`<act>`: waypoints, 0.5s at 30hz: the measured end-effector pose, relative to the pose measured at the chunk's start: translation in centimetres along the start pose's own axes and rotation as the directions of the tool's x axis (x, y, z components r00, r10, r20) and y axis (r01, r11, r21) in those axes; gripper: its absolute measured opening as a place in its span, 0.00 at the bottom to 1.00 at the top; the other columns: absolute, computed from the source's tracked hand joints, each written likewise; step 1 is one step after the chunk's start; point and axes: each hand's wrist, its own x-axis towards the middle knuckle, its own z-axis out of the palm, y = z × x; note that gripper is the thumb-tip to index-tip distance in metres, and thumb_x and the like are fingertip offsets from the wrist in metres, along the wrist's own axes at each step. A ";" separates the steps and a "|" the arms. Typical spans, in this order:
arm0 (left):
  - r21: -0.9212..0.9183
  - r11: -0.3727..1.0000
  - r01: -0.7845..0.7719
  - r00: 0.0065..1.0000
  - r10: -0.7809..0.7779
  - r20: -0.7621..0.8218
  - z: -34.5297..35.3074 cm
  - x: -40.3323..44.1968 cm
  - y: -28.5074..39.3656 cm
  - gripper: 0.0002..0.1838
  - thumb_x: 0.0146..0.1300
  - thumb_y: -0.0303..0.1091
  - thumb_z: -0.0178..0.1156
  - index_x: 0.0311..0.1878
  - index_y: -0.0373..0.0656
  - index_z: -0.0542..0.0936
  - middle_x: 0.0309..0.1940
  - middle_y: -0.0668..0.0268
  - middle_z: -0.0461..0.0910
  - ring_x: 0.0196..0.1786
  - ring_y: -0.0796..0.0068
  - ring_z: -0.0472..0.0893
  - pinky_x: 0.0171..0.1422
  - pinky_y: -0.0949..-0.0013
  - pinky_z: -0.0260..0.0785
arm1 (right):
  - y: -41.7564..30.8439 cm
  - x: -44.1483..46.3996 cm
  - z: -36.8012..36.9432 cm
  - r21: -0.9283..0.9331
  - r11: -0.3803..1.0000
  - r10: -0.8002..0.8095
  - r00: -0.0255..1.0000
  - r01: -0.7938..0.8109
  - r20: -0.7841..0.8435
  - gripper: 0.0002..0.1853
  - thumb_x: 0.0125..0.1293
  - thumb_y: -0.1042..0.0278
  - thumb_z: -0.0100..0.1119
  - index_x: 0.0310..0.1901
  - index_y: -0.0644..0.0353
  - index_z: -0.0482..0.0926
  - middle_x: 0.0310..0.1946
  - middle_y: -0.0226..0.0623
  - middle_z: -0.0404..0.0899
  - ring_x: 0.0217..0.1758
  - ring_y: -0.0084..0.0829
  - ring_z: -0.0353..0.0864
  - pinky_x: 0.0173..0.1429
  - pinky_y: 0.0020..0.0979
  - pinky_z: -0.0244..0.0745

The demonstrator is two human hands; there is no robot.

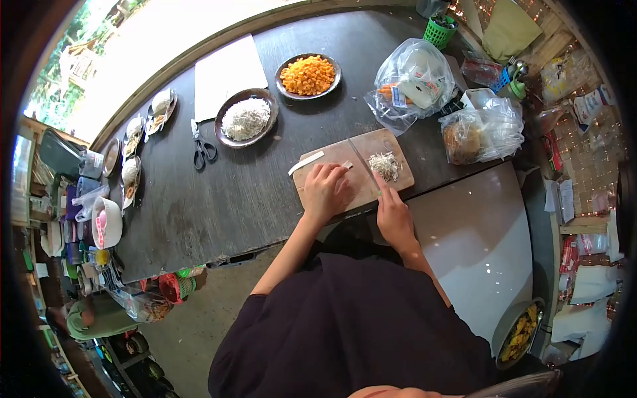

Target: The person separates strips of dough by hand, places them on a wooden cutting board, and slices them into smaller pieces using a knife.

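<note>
Two hands, one blade, one block of work. Item: left hand (323, 190), fingers bent and bunched, pressing a short off-white piece (348, 164) to the pale wooden cutting board (406, 179). Item: right hand (393, 215), closed round the grip of a long, thin grey metal knife (360, 158), its blade slanting across the board between piece and shreds. Item: heap of fine whitish shreds (385, 167), on the board just beyond the blade. Item: uncut ivory-coloured strip (307, 163), lying near the board's far left corner.

Step, as we judge it: slicing the short piece into fine shreds. A further cut would call for a firm hold on the piece, fingertips tucked back from the edge.

Also on the dark wooden tabletop (186, 219): dark round bowl (228, 137) of white shreds; dark-rimmed dish of orange cubes (308, 75); black-handled scissors (198, 140); cloudy plastic bag (421, 69), contents partly veiled.

Obscured: the knife's grip, covered by the fingers; we cannot tell whether its edge touches wood. The left thumb is hard to make out. Lower right, a pan of yellow food (521, 335) is partly hidden by dark cloth. We cannot identify the off-white piece with certainty.
</note>
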 end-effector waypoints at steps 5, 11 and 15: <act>-0.026 0.999 0.048 0.999 -0.048 -0.017 -0.4 -0.9 -0.7 0.13 0.56 0.29 0.69 0.45 0.44 0.84 0.47 0.63 0.84 0.51 0.56 0.80 0.59 0.57 0.73 | -0.5 1.9 0.3 -0.169 0.986 0.001 0.999 0.007 0.047 0.37 0.70 0.76 0.46 0.79 0.35 0.59 0.41 0.52 0.80 0.40 0.58 0.84 0.46 0.54 0.79; -0.009 0.996 0.091 0.996 -0.092 -0.020 -0.2 -0.1 -0.4 0.12 0.56 0.29 0.69 0.45 0.45 0.84 0.46 0.63 0.84 0.51 0.56 0.79 0.58 0.56 0.73 | -0.6 2.1 0.4 -0.228 0.973 -0.013 0.996 0.032 0.086 0.39 0.68 0.77 0.47 0.79 0.33 0.59 0.38 0.50 0.80 0.39 0.55 0.85 0.46 0.52 0.81; -0.003 0.995 0.099 0.995 -0.099 -0.002 0.5 0.5 -0.2 0.10 0.58 0.28 0.68 0.43 0.44 0.84 0.44 0.65 0.84 0.48 0.58 0.79 0.56 0.58 0.73 | -1.2 1.6 0.0 -0.280 0.958 -0.022 0.988 0.065 0.154 0.40 0.67 0.77 0.49 0.79 0.33 0.59 0.36 0.48 0.81 0.36 0.51 0.87 0.43 0.50 0.82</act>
